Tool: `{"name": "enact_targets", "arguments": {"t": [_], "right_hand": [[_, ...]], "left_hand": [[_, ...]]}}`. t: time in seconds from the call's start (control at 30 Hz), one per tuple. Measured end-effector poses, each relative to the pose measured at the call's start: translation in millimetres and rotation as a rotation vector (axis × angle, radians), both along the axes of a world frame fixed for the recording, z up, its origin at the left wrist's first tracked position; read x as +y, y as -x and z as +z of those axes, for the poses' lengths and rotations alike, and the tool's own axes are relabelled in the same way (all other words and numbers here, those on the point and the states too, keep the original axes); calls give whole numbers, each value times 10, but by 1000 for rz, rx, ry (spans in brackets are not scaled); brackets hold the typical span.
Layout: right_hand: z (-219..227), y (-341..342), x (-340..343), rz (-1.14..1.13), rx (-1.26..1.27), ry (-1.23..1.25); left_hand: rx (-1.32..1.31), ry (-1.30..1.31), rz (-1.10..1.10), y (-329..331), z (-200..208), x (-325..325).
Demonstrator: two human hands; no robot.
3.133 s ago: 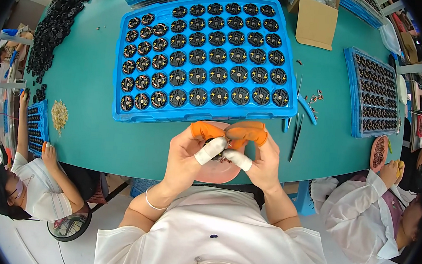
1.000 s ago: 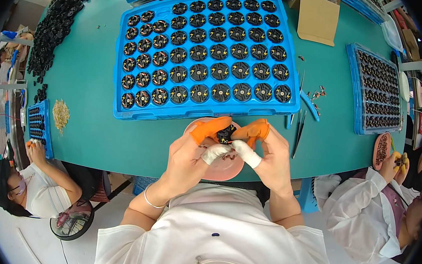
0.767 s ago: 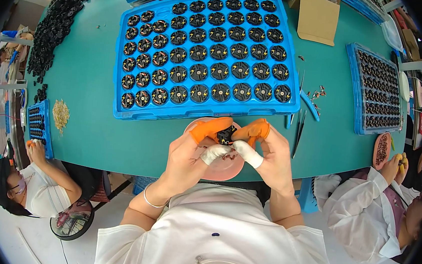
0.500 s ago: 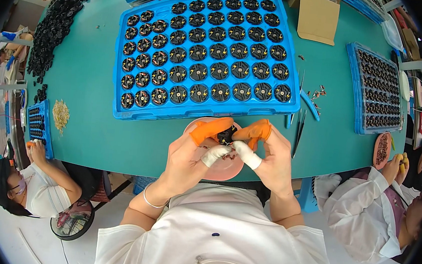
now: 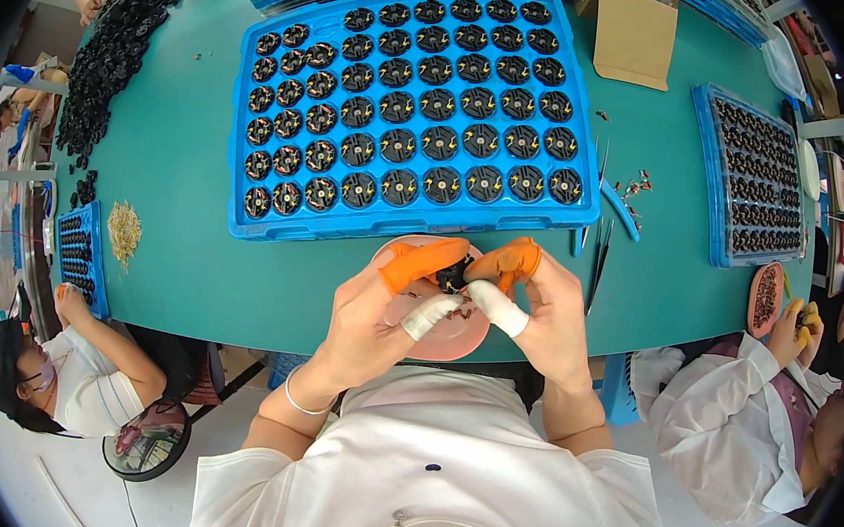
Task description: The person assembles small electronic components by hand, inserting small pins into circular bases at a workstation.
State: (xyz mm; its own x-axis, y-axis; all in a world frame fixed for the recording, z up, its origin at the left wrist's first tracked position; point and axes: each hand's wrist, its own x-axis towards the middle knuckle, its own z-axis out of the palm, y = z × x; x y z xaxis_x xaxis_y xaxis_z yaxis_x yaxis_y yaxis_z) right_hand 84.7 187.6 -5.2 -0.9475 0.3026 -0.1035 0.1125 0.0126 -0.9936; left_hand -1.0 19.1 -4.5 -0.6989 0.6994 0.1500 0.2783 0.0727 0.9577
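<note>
Between the fingertips of both hands I hold a small round black part [image 5: 454, 274] above a pink dish [image 5: 447, 344]. My left hand [image 5: 394, 296] grips its left side, with an orange cover on the fingers and a white one on the thumb. From the right, my right hand [image 5: 534, 298] pinches it, with the same orange and white covers. The dish holds small copper-coloured pieces [image 5: 460, 313]. Beyond my hands lies a blue tray [image 5: 410, 224] with rows of round black parts; those in its left columns carry red and white bits, the others yellow ones.
Right of the tray lie tweezers [image 5: 598, 267], blue-handled pliers [image 5: 622, 213] and loose small pieces [image 5: 638, 185]. A cardboard box [image 5: 636, 36] stands behind. Black parts [image 5: 108, 65] are heaped at far left. Co-workers sit left [image 5: 81, 374] and right [image 5: 729, 431], the right one near another filled tray [image 5: 760, 183].
The round black part has tilted slightly between my fingers. Both my hands stay at nearly the same place over the dish.
</note>
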Motion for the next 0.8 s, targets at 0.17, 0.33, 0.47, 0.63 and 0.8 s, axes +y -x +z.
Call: {"name": "enact_targets", "arguments": {"t": [0.17,0.33,0.47,0.63,0.8], "right_hand": [[3,23,4,-10,-9,-30],[121,34,-14,-8,80,-260],[131,52,-79,-64,60,-268],[-39,13,-105,-211,135,-235],[-69,71,-110,-167,290,-438]], "left_hand": [[11,-6,-16,26,-22,6],[8,5,-17,34,47,7],[-307,-109,112,-21,71,64],[-524,-146,109,-15,60,55],[-604,-218,120,21,104,100]]}}
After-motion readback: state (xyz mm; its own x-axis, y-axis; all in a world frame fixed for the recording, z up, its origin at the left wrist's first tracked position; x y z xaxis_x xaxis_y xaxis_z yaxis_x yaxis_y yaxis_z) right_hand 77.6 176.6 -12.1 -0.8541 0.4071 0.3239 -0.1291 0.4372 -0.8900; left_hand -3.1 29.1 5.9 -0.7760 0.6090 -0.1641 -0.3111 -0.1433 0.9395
